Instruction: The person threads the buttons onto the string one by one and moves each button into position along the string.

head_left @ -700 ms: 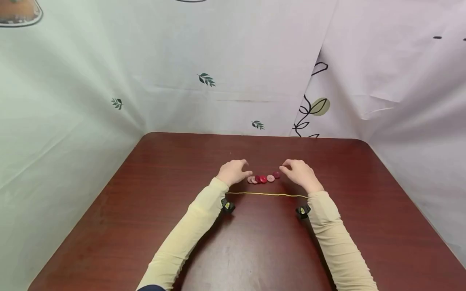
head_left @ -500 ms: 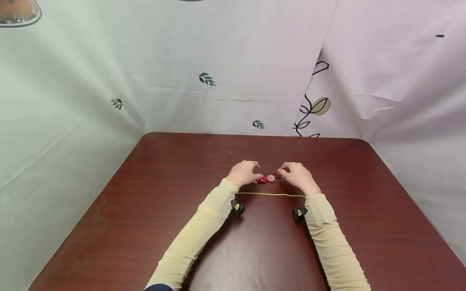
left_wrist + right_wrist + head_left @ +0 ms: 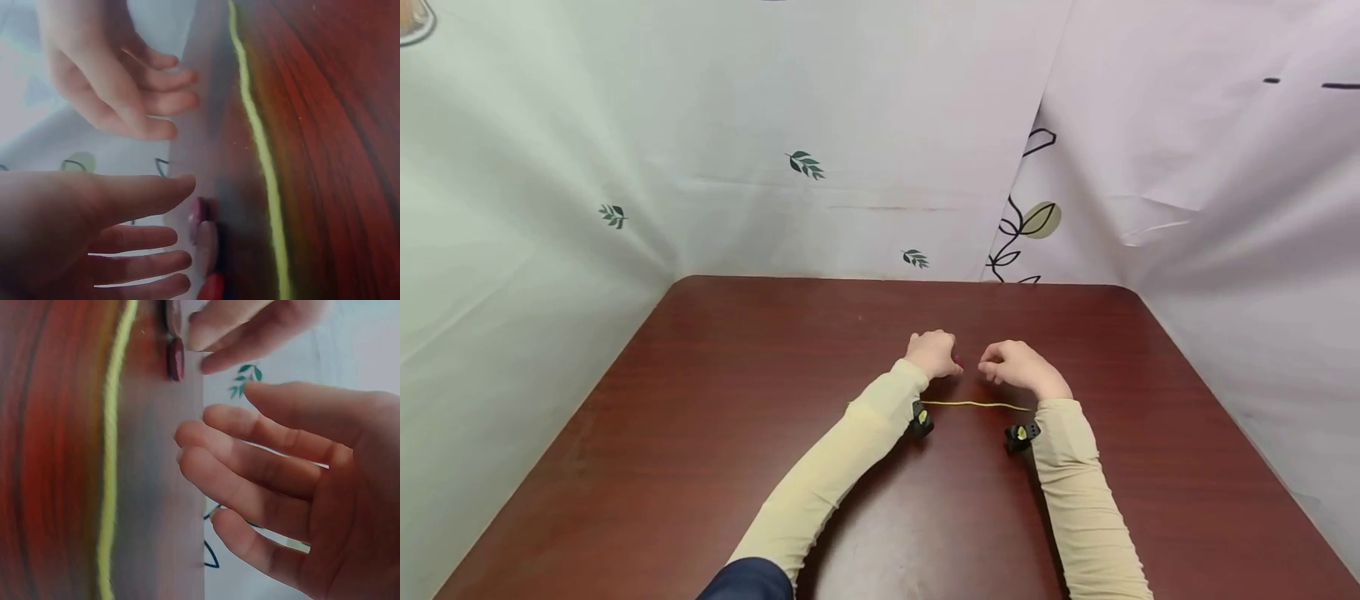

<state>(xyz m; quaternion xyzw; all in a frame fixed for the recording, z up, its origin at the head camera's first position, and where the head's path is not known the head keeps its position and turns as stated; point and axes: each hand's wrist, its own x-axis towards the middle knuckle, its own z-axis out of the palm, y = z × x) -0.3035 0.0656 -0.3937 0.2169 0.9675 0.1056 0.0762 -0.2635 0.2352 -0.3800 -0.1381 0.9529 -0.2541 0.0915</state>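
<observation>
My left hand [image 3: 934, 354] is low over a row of buttons, covering most of them in the head view. In the left wrist view its thumb and fingers [image 3: 140, 256] reach out straight beside a dark pink button [image 3: 199, 214], a pale pink button [image 3: 207, 247] and a red button [image 3: 212, 287]. My right hand [image 3: 1015, 365] hovers to the right of the row, fingers loosely bent. Nothing shows between those fingers in the right wrist view, where a gap separates them from the dark button. A yellow string [image 3: 973, 404] lies on the table nearer to me than both hands.
The dark reddish-brown table [image 3: 737, 375] has rounded far corners. Behind it and along the sides hangs a white printed sheet [image 3: 865, 125] with leaf drawings. Each wrist carries a small black camera [image 3: 921, 419] close above the tabletop.
My left hand has moved right along the button row, hiding nearly all of it. The right hand has drawn back slightly from the rightmost button. The string stays put.
</observation>
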